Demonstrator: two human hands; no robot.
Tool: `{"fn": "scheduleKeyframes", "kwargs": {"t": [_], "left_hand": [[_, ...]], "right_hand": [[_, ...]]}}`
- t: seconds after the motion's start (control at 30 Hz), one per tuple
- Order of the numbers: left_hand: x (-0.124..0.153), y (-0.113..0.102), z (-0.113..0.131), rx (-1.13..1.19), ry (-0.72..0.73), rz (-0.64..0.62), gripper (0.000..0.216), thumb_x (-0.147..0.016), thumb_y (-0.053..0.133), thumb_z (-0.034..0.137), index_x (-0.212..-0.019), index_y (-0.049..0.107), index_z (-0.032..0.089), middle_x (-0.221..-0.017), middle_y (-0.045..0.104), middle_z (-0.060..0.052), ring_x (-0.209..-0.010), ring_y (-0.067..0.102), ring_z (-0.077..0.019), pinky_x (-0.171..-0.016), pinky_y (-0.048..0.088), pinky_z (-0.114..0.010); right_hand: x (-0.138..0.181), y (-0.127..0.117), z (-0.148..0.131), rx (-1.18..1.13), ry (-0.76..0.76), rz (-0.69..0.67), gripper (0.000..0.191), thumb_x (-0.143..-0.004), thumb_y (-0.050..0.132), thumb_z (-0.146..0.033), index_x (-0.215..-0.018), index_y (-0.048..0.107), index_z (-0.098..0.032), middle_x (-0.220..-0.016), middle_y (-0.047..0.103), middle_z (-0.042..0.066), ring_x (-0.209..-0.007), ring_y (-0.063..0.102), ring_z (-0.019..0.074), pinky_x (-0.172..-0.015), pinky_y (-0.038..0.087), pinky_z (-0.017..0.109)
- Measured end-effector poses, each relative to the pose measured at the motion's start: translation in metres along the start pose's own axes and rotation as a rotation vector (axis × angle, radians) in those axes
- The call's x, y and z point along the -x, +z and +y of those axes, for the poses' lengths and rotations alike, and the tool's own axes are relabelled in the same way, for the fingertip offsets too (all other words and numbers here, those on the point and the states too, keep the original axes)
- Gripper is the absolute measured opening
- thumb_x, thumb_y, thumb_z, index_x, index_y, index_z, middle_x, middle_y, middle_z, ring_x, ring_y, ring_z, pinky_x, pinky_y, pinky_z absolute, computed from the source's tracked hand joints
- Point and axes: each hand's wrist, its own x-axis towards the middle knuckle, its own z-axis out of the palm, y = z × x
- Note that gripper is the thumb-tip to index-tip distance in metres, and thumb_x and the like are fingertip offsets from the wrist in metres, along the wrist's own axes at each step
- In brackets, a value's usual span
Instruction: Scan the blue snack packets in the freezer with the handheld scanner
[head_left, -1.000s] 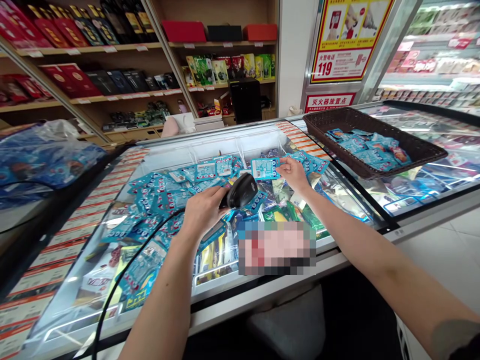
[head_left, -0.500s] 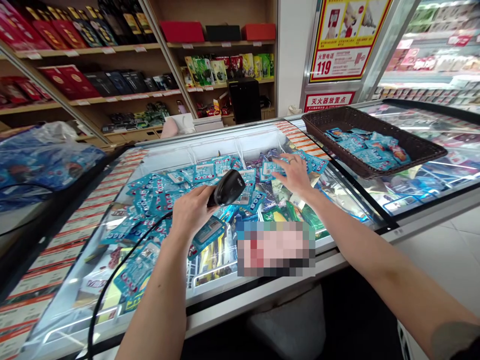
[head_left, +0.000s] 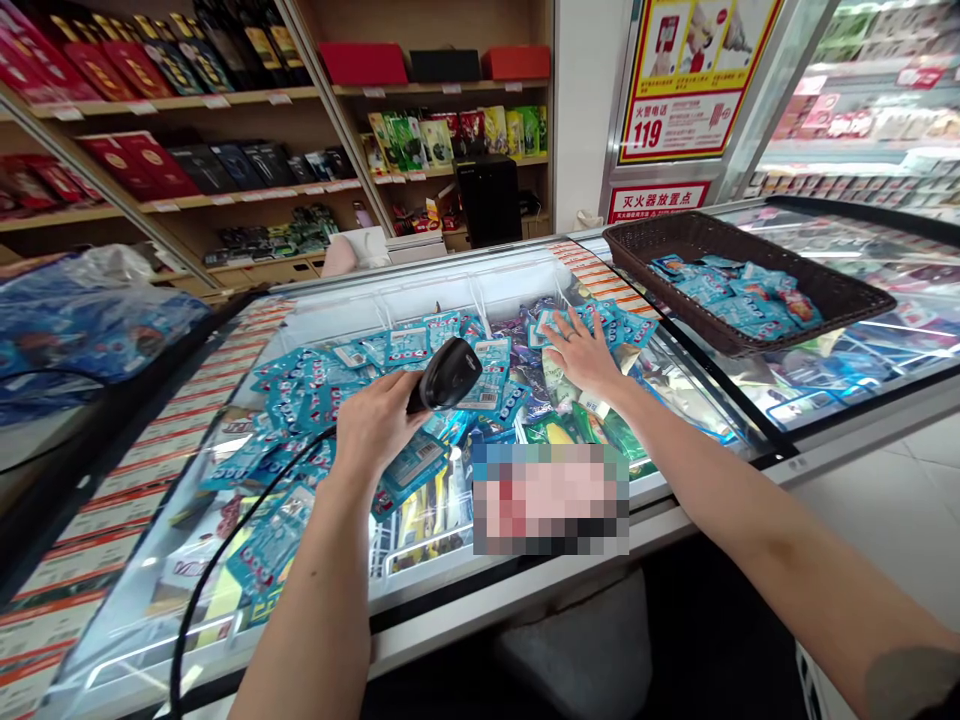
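Note:
My left hand (head_left: 375,425) is wrapped round a black barcode scanner (head_left: 448,375), whose head points right over the glass top of a chest freezer (head_left: 442,645). A black cable (head_left: 225,545) runs from the scanner down toward the lower left. With fingers spread, my right hand (head_left: 581,352) rests on a blue snack packet (head_left: 541,328) at the right of the glass. Between the hands lie more blue packets, one with its barcode label (head_left: 489,398) facing up. A large heap of similar packets (head_left: 311,385) spreads beyond and left of the scanner.
A brown wicker basket (head_left: 840,315) holding several blue packets stands at the right. Plastic-wrapped blue goods (head_left: 90,320) sit at the far left. Price-label strips (head_left: 97,530) line the freezer's left side. Behind are stocked shelves (head_left: 247,190) and a black monitor (head_left: 489,200).
My right hand has lowered and spread its fingers flat over the packet, which sits slightly farther right. My left hand and the scanner have shifted a little to the left.

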Motion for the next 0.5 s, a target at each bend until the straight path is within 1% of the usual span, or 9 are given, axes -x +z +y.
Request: {"fn": "scheduleKeyframes", "kwargs": {"t": [0.07, 0.1, 0.17, 0.23, 0.3, 0.33, 0.4, 0.47, 0.5], "left_hand": [[0.000, 0.000, -0.001, 0.004, -0.015, 0.006, 0.037, -0.086, 0.057, 0.038, -0.119, 0.063, 0.024, -0.116, 0.071, -0.009, -0.099, 0.068, -0.0290, -0.068, 0.045, -0.033], [0.000, 0.000, -0.002, 0.005, -0.021, 0.009, 0.037, -0.085, 0.058, 0.038, -0.120, 0.062, 0.024, -0.116, 0.071, -0.009, -0.099, 0.068, -0.0292, -0.069, 0.045, -0.034], [0.001, -0.001, -0.002, 0.001, -0.031, 0.010, 0.039, -0.085, 0.059, 0.038, -0.121, 0.062, 0.024, -0.117, 0.071, -0.008, -0.099, 0.068, -0.0293, -0.069, 0.045, -0.034], [0.001, -0.003, -0.003, -0.012, -0.045, 0.011, 0.039, -0.085, 0.059, 0.038, -0.121, 0.061, 0.024, -0.117, 0.071, -0.008, -0.100, 0.068, -0.0295, -0.069, 0.044, -0.034], [0.001, -0.004, -0.003, -0.025, -0.059, 0.013, 0.038, -0.086, 0.059, 0.039, -0.121, 0.062, 0.024, -0.115, 0.071, -0.007, -0.100, 0.068, -0.0295, -0.068, 0.044, -0.034], [0.001, -0.005, -0.004, -0.028, -0.065, 0.015, 0.038, -0.086, 0.059, 0.039, -0.121, 0.062, 0.024, -0.114, 0.071, -0.007, -0.100, 0.068, -0.0295, -0.068, 0.044, -0.034], [0.002, -0.006, -0.004, -0.028, -0.075, 0.023, 0.038, -0.087, 0.058, 0.039, -0.121, 0.062, 0.024, -0.114, 0.071, -0.007, -0.102, 0.067, -0.0293, -0.067, 0.044, -0.034], [0.003, -0.006, -0.005, -0.023, -0.085, 0.031, 0.037, -0.087, 0.058, 0.039, -0.120, 0.062, 0.024, -0.115, 0.071, -0.008, -0.103, 0.067, -0.0291, -0.067, 0.044, -0.034], [0.003, -0.007, -0.005, -0.020, -0.089, 0.033, 0.037, -0.087, 0.057, 0.039, -0.120, 0.062, 0.024, -0.116, 0.071, -0.007, -0.103, 0.067, -0.0289, -0.067, 0.044, -0.033]], "right_hand": [[-0.001, -0.004, -0.006, -0.030, -0.015, 0.008, 0.052, -0.099, 0.042, -0.042, -0.145, 0.050, -0.020, -0.158, 0.036, 0.012, -0.151, 0.019, 0.0348, -0.118, 0.002, 0.069], [-0.002, -0.008, -0.010, -0.055, -0.019, 0.006, 0.052, -0.099, 0.042, -0.043, -0.145, 0.050, -0.019, -0.158, 0.037, 0.012, -0.151, 0.020, 0.0340, -0.118, 0.002, 0.068], [-0.004, -0.014, -0.017, -0.130, -0.029, -0.013, 0.049, -0.100, 0.040, -0.043, -0.142, 0.052, -0.020, -0.153, 0.045, 0.012, -0.148, 0.029, 0.0310, -0.120, 0.008, 0.064], [-0.005, -0.018, -0.024, -0.235, -0.093, -0.052, 0.048, -0.101, 0.040, -0.043, -0.142, 0.052, -0.023, -0.149, 0.051, 0.009, -0.144, 0.038, 0.0263, -0.121, 0.020, 0.056], [-0.004, -0.020, -0.029, -0.322, -0.222, -0.108, 0.049, -0.101, 0.041, -0.044, -0.146, 0.048, -0.027, -0.152, 0.048, 0.005, -0.144, 0.038, 0.0221, -0.120, 0.027, 0.048], [-0.003, -0.020, -0.031, -0.346, -0.291, -0.141, 0.049, -0.101, 0.042, -0.044, -0.147, 0.045, -0.030, -0.155, 0.044, 0.003, -0.145, 0.035, 0.0209, -0.120, 0.028, 0.046], [-0.001, -0.019, -0.035, -0.356, -0.392, -0.201, 0.047, -0.100, 0.046, -0.044, -0.146, 0.046, -0.036, -0.158, 0.038, -0.002, -0.149, 0.029, 0.0209, -0.121, 0.024, 0.048], [0.001, -0.017, -0.036, -0.344, -0.439, -0.252, 0.041, -0.098, 0.049, -0.045, -0.139, 0.054, -0.040, -0.157, 0.039, -0.005, -0.149, 0.027, 0.0228, -0.122, 0.020, 0.054], [0.002, -0.017, -0.036, -0.340, -0.446, -0.269, 0.038, -0.098, 0.049, -0.046, -0.134, 0.058, -0.039, -0.155, 0.042, -0.005, -0.149, 0.028, 0.0237, -0.121, 0.019, 0.056]]}}
